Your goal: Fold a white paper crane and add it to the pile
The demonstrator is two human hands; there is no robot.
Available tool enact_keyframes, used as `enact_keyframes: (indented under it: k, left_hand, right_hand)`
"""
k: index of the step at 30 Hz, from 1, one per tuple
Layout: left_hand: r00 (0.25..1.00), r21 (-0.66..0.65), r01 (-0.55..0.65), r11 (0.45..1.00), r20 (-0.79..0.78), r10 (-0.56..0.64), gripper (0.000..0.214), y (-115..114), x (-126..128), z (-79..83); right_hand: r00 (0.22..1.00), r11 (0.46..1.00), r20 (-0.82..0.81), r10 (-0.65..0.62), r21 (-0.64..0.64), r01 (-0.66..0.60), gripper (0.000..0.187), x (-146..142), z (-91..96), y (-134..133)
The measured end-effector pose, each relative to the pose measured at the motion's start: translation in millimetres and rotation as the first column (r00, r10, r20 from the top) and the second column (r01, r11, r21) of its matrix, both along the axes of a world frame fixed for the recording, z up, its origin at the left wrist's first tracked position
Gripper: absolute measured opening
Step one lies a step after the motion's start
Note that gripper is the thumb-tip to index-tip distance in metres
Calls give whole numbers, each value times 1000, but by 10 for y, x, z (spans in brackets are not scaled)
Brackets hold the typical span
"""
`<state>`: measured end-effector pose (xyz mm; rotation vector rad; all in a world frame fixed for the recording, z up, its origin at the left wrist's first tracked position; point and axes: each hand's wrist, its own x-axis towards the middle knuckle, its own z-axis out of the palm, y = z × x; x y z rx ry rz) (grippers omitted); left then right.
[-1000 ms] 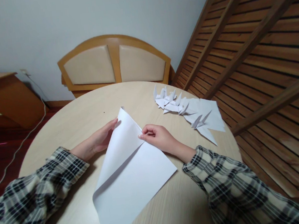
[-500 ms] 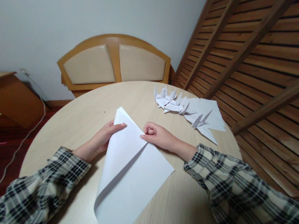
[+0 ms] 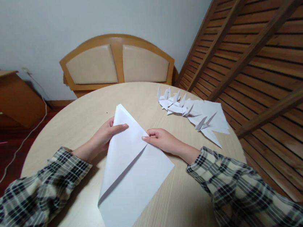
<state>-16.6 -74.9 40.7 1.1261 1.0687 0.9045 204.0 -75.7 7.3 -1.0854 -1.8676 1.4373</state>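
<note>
A white sheet of paper (image 3: 137, 184) is held tilted over the round table, one part of it folded over as a flap that narrows to a point at the far end. My left hand (image 3: 108, 134) grips the left edge near that point, thumb on top and fingers behind the paper. At the right edge, my right hand (image 3: 161, 138) pinches the flap's corner against the sheet, its thumb on top and the other fingers curled, partly hidden underneath. The flap's lower edge runs slantwise across the sheet and stands slightly off it.
Several folded paper cranes (image 3: 178, 105) stand in a row at the table's right side, beside flat white sheets (image 3: 216, 115). The round wooden table (image 3: 67, 119) has a padded headboard (image 3: 118, 60) behind it. Wooden slats (image 3: 266, 42) rise at right; a cable (image 3: 20, 143) trails on the left.
The sheet's lower part has shifted slightly, and the flap lies flatter with a sharper bend at lower left. My right hand's fingers have closed in under the paper's edge.
</note>
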Motion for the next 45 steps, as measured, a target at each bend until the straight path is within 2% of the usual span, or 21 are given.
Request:
enact_keyframes:
  k: [6, 13, 19, 28, 32, 37, 45]
  left_hand:
    - [998, 51, 61, 997, 12, -62, 30, 72, -84, -78]
    - [998, 52, 51, 997, 24, -52, 32, 102, -126, -126]
    - [998, 38, 36, 999, 54, -38, 36, 96, -119, -121]
    - [998, 12, 29, 1000, 63, -29, 34, 78, -100, -81]
    - [992, -8, -26, 1000, 119, 27, 24, 82, -87, -53]
    - [978, -67, -123, 990, 161, 133, 18, 159, -110, -96]
    - [979, -20, -122, 992, 162, 124, 17, 133, -101, -81]
  right_hand:
    - [999, 998, 17, -35, 45, 34, 32, -16, -60, 13]
    - [996, 991, -4, -89, 105, 89, 32, -51, -59, -16]
    - [992, 970, 7, -126, 209, 121, 30, -54, -88, -19]
    - [987, 954, 22, -159, 259, 148, 31, -59, -104, -29]
    - [987, 954, 33, -157, 262, 142, 30, -65, -115, -24]
    - [988, 957, 35, -152, 255, 138, 29, -61, -147, -16]
    - [988, 957, 32, -148, 257, 135, 27, -75, -131, -24]
